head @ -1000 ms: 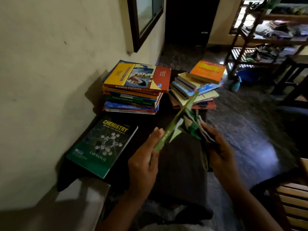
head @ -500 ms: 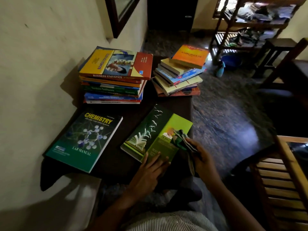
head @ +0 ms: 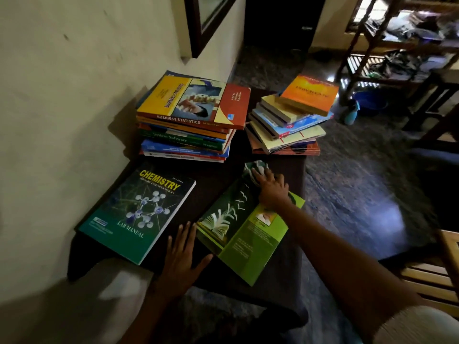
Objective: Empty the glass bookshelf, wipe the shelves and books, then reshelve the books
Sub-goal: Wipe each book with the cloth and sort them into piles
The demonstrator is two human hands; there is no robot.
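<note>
A green book [head: 246, 232] lies flat on the dark table [head: 293, 170], front right. My right hand [head: 272, 189] presses a green-and-white cloth [head: 255, 167] onto the book's far end. My left hand [head: 181, 259] lies flat with spread fingers on the table, its thumb at the book's near left edge. A teal Chemistry lab manual [head: 139, 214] lies to the left. Behind stand two stacks: one topped by a Business Statistics book [head: 193, 103], the other by an orange book [head: 308, 93].
A pale wall [head: 74, 95] runs along the table's left side, with a dark-framed glass panel [head: 208, 18] above. A wooden rack [head: 397, 45] with clutter and a blue tub [head: 370, 98] stand at the back right. A slatted wooden chair [head: 432, 276] is at my right.
The green book, held tilted a second ago, now lies flat on the table. My right hand slid the cloth from the book's near part to its far end. My left hand moved off the cover.
</note>
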